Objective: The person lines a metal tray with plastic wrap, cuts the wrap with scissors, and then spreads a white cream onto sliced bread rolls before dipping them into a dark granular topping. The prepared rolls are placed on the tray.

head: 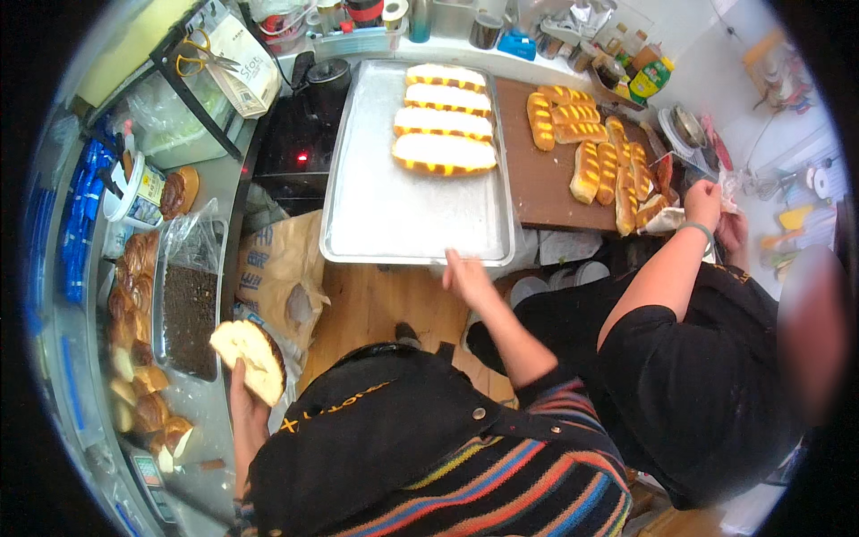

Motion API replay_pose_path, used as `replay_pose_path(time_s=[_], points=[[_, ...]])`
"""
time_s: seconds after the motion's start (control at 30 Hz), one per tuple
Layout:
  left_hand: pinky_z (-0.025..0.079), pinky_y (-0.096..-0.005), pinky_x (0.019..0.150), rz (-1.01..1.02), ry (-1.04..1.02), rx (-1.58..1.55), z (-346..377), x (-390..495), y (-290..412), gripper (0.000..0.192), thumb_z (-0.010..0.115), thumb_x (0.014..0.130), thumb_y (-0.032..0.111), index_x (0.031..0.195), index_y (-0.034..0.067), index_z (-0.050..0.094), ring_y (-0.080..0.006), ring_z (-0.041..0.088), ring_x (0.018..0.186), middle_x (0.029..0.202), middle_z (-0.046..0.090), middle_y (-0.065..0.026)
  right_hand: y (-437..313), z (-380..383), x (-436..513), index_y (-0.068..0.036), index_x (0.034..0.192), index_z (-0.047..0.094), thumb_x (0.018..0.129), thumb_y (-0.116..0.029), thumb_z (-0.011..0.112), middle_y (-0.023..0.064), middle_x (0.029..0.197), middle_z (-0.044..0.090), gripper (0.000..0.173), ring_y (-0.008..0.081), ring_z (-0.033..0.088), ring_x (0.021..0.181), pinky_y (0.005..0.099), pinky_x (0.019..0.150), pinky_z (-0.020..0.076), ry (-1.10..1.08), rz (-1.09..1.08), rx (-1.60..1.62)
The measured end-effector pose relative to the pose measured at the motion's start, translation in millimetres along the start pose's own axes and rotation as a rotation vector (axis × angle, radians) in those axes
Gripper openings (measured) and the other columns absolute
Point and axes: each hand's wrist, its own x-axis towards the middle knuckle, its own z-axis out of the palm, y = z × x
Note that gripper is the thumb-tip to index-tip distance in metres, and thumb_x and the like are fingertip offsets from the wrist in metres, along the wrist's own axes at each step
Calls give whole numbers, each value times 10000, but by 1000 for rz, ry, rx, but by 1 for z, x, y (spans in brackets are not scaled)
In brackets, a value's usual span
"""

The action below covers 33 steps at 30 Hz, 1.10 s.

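Note:
My left hand holds a piece of bread, its pale cut face turned up and its dark brown crust on the right. In front of me, my right hand is at the near rim of a metal baking tray. One finger of it points out and nothing shows in its grasp; whether it touches the rim I cannot tell. Several long rolls with a white topping and yellow-brown striped sides lie in a column on the tray's far right part.
Golden rolls cover part of a brown board. Beside it stands a co-worker in black, hands at a plastic wrapping. On the left counter are a dark crumb-filled pan, breads, a white tub and hanging scissors.

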Motion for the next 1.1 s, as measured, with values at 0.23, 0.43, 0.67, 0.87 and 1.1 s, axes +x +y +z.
replay_pose_path(time_s=[0.23, 0.43, 0.67, 0.87, 1.1], points=[[408, -398, 968, 53, 5, -66, -17, -3, 2, 534, 562, 879, 306, 1325, 73, 381, -246, 508, 1134, 1257, 515, -89, 55, 44, 48, -12, 1345, 297, 871, -499, 439, 191, 1280, 443, 695, 330, 476, 1101, 477, 959, 375, -7, 184, 1250], [410, -396, 965, 35, -5, -29, 4, -5, 10, 533, 570, 874, 298, 1316, 60, 390, -249, 513, 1127, 1248, 523, -98, 76, 35, 78, -1, 1255, 394, 791, -198, 443, 170, 1292, 430, 506, 343, 426, 1163, 502, 993, 331, 590, 219, 1637], [397, -400, 979, 6, -64, -24, 13, 1, 9, 521, 568, 877, 266, 1314, 47, 387, -251, 507, 1140, 1260, 515, -104, 95, -9, 65, 25, 1274, 386, 779, -183, 411, 192, 1317, 402, 537, 361, 407, 1183, 502, 989, 334, 844, 104, 1703], [416, -397, 964, 16, -68, -26, 6, 2, 9, 542, 602, 857, 286, 1308, 61, 402, -248, 522, 1124, 1244, 530, -94, 108, -26, 77, 27, 1300, 360, 817, -213, 363, 198, 1346, 378, 540, 367, 391, 1207, 502, 1001, 329, 837, 34, 1731], [419, -396, 964, 35, -35, -90, -19, -6, 12, 536, 596, 860, 301, 1301, 59, 412, -245, 528, 1113, 1235, 536, -99, 131, -93, 54, 64, 1232, 421, 813, -235, 454, 204, 1273, 461, 516, 313, 464, 1128, 439, 943, 380, 946, 45, 1334]])
